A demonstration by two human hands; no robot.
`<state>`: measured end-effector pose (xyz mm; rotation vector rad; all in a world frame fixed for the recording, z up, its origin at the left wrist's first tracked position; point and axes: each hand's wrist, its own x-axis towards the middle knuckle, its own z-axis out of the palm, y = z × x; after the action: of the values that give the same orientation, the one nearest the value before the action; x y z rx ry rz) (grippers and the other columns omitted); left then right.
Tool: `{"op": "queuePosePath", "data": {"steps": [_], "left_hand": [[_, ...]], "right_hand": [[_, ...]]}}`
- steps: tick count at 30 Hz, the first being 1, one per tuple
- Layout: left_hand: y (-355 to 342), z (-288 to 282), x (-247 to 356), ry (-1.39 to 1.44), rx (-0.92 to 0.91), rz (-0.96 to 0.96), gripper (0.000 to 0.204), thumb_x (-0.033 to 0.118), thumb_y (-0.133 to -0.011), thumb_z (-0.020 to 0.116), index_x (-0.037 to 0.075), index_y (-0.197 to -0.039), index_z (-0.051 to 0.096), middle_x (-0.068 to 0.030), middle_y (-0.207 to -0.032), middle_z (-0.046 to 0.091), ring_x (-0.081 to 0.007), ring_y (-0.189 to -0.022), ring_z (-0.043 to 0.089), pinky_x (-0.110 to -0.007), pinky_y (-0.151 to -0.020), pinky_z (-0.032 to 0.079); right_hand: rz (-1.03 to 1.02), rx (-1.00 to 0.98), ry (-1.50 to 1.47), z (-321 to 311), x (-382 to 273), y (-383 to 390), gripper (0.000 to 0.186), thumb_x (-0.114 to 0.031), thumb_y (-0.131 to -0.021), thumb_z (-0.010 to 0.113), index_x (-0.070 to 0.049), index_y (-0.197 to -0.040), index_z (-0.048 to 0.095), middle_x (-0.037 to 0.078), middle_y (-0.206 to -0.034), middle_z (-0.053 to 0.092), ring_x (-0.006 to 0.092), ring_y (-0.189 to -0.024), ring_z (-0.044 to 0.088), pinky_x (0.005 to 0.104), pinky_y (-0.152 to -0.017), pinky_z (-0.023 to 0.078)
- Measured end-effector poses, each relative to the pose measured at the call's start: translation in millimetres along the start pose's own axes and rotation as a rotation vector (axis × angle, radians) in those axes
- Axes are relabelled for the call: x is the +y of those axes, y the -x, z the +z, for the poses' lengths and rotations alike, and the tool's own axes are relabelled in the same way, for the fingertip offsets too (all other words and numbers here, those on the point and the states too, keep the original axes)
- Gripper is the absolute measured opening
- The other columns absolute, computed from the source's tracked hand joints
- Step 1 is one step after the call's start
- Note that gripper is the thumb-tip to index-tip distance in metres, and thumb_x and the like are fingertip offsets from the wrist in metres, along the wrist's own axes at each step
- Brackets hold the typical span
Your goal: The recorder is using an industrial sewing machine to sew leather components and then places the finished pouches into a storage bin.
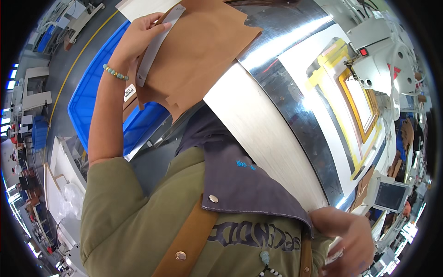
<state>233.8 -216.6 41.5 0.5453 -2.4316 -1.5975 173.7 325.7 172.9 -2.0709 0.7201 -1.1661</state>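
Observation:
At the upper left, my left hand (138,39) grips brown sheet material (198,55) with irregular cut edges, its thumb resting on or beside a narrow pale grey strip (152,55) lying over it. The sheets reach over a blue plastic bin (85,104). My right hand (346,235) is low at the right, beside my dark apron (258,189); it is blurred, and I cannot make out whether it holds anything.
A pale wooden board (263,129) borders a shiny metal table (304,147). On the right stand a white machine (383,60) with a yellow frame (362,129) and a small screen (387,196). A floor aisle with a yellow line (74,69) runs along the left, past workbenches.

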Motion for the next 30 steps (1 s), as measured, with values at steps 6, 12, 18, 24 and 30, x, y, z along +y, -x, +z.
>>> {"op": "queuePosePath", "data": {"steps": [6, 12, 18, 24, 30], "left_hand": [[10, -63, -2, -0.324, 0.175, 0.107, 0.034, 0.023, -0.102, 0.064, -0.002, -0.125, 0.07, -0.0022, -0.106, 0.075, -0.0138, -0.1, 0.067, -0.03, -0.093, 0.05], [82, -167, 46, -1.188, 1.095, 0.277, 0.036, 0.031, -0.105, 0.051, 0.016, -0.131, 0.071, -0.0205, -0.112, 0.075, -0.0453, -0.103, 0.07, -0.049, -0.088, 0.056], [90, -137, -2, -1.437, 0.816, 0.002, 0.028, 0.024, -0.102, 0.052, 0.011, -0.116, 0.072, -0.0226, -0.098, 0.075, -0.0449, -0.09, 0.072, -0.056, -0.077, 0.057], [112, -55, -111, -0.959, -0.424, -0.231, 0.03, 0.024, -0.103, 0.056, 0.004, -0.114, 0.076, -0.0219, -0.108, 0.076, -0.0371, -0.106, 0.071, -0.045, -0.094, 0.055], [103, -75, -158, -0.833, 0.008, -0.344, 0.046, 0.033, -0.1, 0.065, 0.001, -0.132, 0.068, -0.0214, -0.129, 0.071, -0.0389, -0.123, 0.065, -0.045, -0.106, 0.05]], "right_hand": [[-0.211, -0.189, -0.054, 32, -45, -20, 0.027, -0.028, -0.088, 0.057, -0.013, -0.108, 0.067, 0.007, -0.101, 0.065, 0.0273, -0.096, 0.061, 0.0462, -0.074, 0.051], [-0.269, -0.207, 0.066, 39, -29, -11, 0.028, -0.03, -0.091, 0.055, -0.01, -0.108, 0.066, 0.009, -0.102, 0.064, 0.0275, -0.096, 0.061, 0.0455, -0.076, 0.051], [-0.253, -0.193, 0.156, 53, -33, -3, 0.031, -0.032, -0.094, 0.053, -0.008, -0.108, 0.065, 0.011, -0.103, 0.064, 0.0276, -0.096, 0.062, 0.0449, -0.078, 0.051], [-0.212, -0.168, 0.235, 68, -49, 8, 0.034, -0.034, -0.097, 0.051, -0.005, -0.108, 0.064, 0.013, -0.104, 0.064, 0.0278, -0.096, 0.062, 0.0442, -0.079, 0.051], [-0.172, -0.136, 0.329, 76, -64, 4, 0.038, -0.036, -0.099, 0.048, -0.002, -0.108, 0.063, 0.015, -0.105, 0.064, 0.0279, -0.095, 0.062, 0.0436, -0.081, 0.051]]}}
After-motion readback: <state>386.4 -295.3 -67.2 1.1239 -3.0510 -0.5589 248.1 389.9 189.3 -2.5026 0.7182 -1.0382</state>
